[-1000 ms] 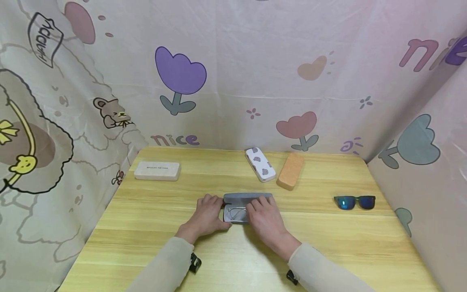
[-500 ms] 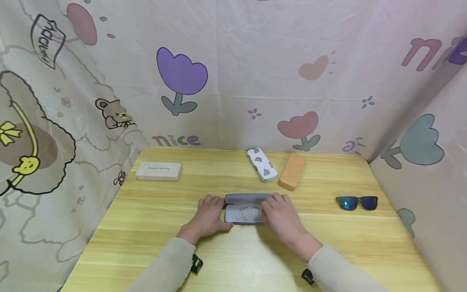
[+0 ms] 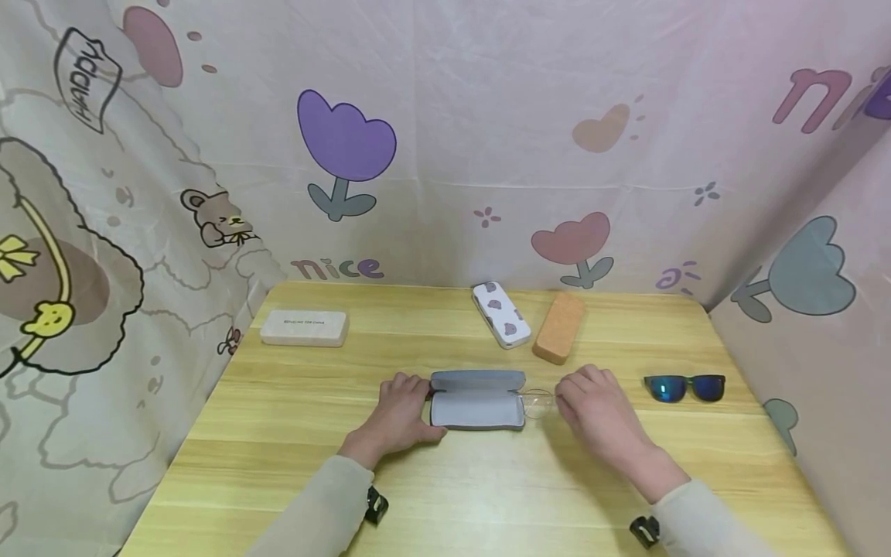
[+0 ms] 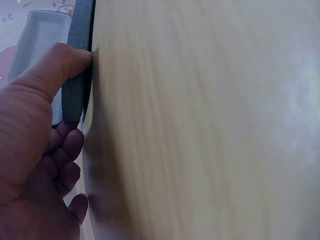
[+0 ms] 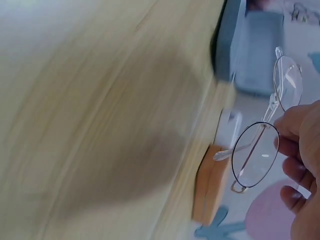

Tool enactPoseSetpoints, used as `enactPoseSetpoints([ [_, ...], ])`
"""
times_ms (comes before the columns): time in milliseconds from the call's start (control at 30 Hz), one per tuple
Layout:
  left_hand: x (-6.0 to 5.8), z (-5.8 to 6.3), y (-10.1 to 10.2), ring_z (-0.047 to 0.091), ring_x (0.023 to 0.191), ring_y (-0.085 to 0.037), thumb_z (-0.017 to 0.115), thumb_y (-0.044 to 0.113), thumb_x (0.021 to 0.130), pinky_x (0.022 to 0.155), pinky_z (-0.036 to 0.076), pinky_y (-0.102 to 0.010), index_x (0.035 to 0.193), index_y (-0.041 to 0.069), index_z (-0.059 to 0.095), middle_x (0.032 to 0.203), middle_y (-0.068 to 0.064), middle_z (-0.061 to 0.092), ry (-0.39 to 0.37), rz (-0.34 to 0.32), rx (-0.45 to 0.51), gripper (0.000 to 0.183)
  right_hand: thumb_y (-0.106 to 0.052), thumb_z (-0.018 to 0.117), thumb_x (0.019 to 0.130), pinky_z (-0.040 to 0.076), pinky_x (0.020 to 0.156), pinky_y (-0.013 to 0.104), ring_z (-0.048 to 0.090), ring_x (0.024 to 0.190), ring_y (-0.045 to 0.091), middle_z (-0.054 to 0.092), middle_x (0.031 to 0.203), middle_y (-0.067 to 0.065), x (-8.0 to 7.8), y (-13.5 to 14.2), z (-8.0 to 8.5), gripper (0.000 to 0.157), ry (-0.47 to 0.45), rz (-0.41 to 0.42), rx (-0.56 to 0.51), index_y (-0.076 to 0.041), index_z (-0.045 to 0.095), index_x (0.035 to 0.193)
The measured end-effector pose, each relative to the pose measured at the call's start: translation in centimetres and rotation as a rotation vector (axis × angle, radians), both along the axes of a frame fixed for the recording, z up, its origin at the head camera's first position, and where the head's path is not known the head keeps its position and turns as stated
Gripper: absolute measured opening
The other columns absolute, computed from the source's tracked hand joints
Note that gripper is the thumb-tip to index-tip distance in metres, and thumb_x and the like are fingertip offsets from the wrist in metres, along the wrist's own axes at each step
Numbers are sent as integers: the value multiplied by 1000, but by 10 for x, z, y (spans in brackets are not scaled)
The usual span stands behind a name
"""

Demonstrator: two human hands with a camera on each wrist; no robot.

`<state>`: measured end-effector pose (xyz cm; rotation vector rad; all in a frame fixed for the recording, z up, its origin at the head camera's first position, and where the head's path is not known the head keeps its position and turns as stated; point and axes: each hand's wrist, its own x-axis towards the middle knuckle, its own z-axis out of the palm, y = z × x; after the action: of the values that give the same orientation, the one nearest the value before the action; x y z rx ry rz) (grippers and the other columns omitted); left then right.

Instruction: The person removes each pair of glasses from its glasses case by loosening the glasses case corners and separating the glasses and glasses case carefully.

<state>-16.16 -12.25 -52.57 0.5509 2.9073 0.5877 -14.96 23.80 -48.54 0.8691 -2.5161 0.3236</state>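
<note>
An open grey glasses case lies on the table with its lid tipped back, its pale inside bare. At its left end my left hand grips it; in the left wrist view the thumb lies over the front edge of the case and the fingers curl round its end. To the right of the case, my right hand pinches thin-rimmed eyeglasses with round clear lenses. The right wrist view shows the eyeglasses held near the bridge, temples unfolded at least partly.
Dark sunglasses with blue lenses lie at the right. Behind the open case are a white patterned case and an orange case. A pale case with lettering lies at the back left. Printed curtains border the table.
My right hand has moved right, drawing the eyeglasses out of the case and past its right end. My left hand has stayed on the case's left end.
</note>
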Motion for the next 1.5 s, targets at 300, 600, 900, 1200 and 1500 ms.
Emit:
enactPoseSetpoints([
  [300,0,-1,-1,48,120,-31,85,53,80,106,35,-54,134,-1,62,128,-11,65,5,-4,12,80,-11,77,90,45,82,42,58,94,21,73,95,-1,-4,46,-15,7,-14,-55,39,-14,72,95],
  [600,1,1,-1,48,120,-31,84,54,81,105,35,-53,135,-1,62,128,-11,64,-5,-4,24,80,-8,75,91,43,77,41,58,88,22,75,93,1,-4,81,-28,7,-63,-154,100,-14,71,91],
  [900,1,0,-1,48,121,-31,84,55,80,106,35,-53,136,-1,61,130,-11,64,-6,-4,30,82,1,64,96,50,88,60,66,101,39,77,105,18,1,113,-16,12,-210,-289,154,-5,74,96],
  [1200,0,1,-2,48,120,-31,84,52,80,105,35,-54,138,-2,60,130,-11,64,-12,-12,25,83,5,62,91,49,88,66,68,94,47,75,96,21,0,145,-10,14,-269,-365,230,-5,70,86],
  [1500,0,0,-2,48,122,-30,83,53,81,106,35,-54,138,-1,60,131,-11,64,-18,-14,14,81,8,58,88,50,88,66,67,93,50,73,92,23,-3,170,-13,15,-280,-407,260,1,70,91],
])
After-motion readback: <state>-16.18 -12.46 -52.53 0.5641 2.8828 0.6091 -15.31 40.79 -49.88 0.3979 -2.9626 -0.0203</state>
